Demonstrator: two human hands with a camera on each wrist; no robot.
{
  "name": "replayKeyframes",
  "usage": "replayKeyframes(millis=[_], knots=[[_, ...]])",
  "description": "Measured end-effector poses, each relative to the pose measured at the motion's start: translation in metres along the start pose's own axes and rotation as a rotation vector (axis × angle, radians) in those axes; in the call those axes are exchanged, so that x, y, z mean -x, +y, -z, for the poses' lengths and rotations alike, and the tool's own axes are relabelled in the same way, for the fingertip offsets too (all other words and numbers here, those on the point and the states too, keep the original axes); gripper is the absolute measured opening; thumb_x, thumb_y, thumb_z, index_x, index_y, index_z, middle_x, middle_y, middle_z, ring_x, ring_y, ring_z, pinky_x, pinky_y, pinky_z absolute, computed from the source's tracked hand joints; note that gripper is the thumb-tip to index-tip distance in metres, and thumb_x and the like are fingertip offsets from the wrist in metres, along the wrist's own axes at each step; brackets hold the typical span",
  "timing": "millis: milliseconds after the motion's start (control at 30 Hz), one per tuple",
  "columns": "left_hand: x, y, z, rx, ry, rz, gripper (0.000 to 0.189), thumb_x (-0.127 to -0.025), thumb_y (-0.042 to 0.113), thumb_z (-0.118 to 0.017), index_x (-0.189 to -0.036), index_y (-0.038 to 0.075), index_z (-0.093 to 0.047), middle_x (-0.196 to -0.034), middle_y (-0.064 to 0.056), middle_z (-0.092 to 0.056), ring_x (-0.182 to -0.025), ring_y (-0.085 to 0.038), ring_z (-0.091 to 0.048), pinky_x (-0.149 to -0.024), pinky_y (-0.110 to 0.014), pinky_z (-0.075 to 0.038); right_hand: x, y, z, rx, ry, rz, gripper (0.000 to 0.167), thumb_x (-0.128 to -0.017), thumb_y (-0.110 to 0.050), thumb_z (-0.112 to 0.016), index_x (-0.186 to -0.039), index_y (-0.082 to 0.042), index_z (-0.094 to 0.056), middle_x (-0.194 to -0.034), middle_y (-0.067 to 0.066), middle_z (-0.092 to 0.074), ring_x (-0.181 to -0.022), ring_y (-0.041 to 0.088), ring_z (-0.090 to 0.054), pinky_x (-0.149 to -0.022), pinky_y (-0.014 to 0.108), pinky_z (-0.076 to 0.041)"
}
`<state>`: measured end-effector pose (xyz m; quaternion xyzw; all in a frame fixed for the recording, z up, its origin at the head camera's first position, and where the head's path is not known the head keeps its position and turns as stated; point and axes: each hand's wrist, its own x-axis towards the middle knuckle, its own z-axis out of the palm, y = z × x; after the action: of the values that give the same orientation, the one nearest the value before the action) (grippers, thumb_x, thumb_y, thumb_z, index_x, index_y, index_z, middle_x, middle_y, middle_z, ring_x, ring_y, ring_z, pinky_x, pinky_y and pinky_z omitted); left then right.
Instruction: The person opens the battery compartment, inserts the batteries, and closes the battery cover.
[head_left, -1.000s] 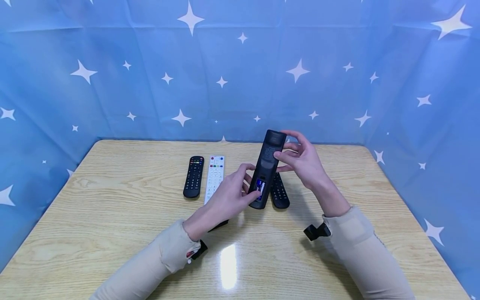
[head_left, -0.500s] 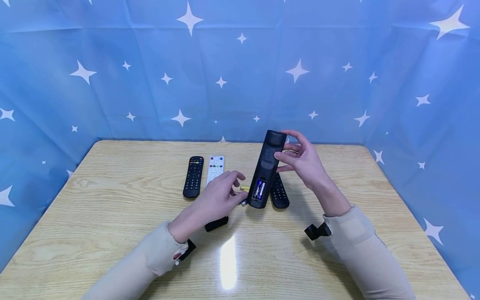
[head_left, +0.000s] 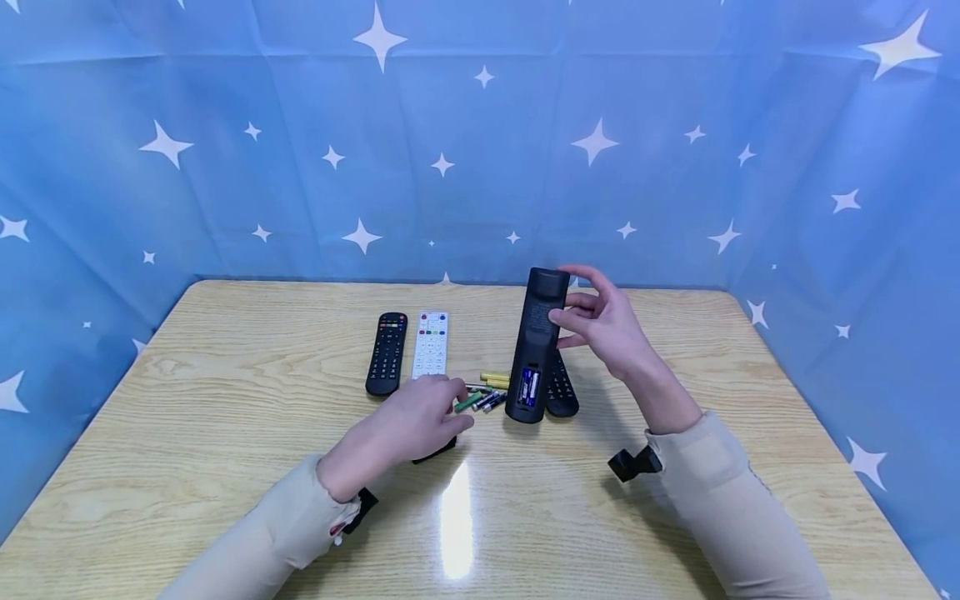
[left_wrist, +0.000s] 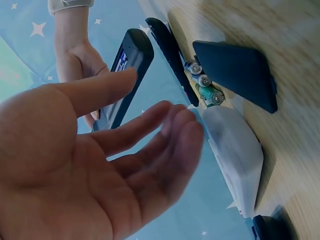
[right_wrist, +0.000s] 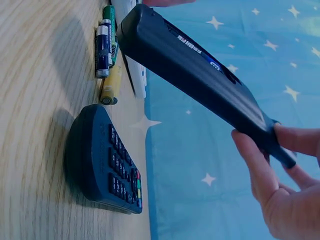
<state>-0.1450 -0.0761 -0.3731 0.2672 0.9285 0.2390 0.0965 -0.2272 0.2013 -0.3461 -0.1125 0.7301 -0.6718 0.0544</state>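
Head view: I watch the work over a wood-grain worktop (head_left: pixel 225 417), most things lying around the middle of the frame, presumably for easy reach.
Held remote (head_left: pixel 539 333): black, just right of the middle, raised off the worktop and tilted, back toward the camera; I judge this angle keeps its uncovered battery compartment (head_left: pixel 529 387) accessible. Blue shows inside, but I can't count the cells.
Right hand (head_left: pixel 606 329): pinches the upper end between thumb and fingers, which leaves the compartment end unblocked.
Left hand (head_left: pixel 420 421): lower middle, thumb apart from loosely bent fingers, holding nothing.
Loose batteries (head_left: pixel 486 401): green, yellow and dark blue, on their sides between left hand and held remote, bunched probably so they stay handy.
Black cover (left_wrist: pixel 235 72): flat on the worktop, partly hidden by the left hand in the head view; likely from the compartment, though I can't confirm.
White remote (head_left: pixel 431 343), left black remote (head_left: pixel 387 354): face up side by side, left of the middle, perhaps parked aside.
Right black remote (head_left: pixel 562 387): face up, partly behind the held one.
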Motion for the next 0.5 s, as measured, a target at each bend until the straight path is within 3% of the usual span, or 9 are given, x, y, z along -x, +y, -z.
replayKeyframes(millis=[233, 500], knots=[[0.0036, 0.0018, 0.0012, -0.087, -0.067, 0.061, 0.022, -0.092, 0.019, -0.079, -0.101, 0.001, -0.070, -0.095, -0.009, -0.068, -0.075, -0.018, -0.058, -0.067, -0.036, -0.053, 0.0011, -0.0007, 0.0000, 0.014, -0.009, 0.001, 0.060, -0.097, 0.006, -0.065, -0.150, -0.013, -0.044, -0.113, 0.021, -0.064, -0.094, 0.027, -0.069, -0.071, 0.044, -0.063], [0.0081, 0.0035, 0.0020, -0.142, -0.063, 0.076, 0.019, -0.086, 0.015, -0.084, -0.093, 0.004, -0.069, -0.090, -0.006, -0.068, -0.075, -0.017, -0.061, -0.067, -0.036, -0.054, 0.0013, -0.0008, 0.0000, 0.027, -0.016, -0.001, 0.059, -0.097, 0.005, -0.065, -0.149, -0.015, -0.044, -0.114, 0.020, -0.065, -0.093, 0.026, -0.068, -0.070, 0.043, -0.063]])
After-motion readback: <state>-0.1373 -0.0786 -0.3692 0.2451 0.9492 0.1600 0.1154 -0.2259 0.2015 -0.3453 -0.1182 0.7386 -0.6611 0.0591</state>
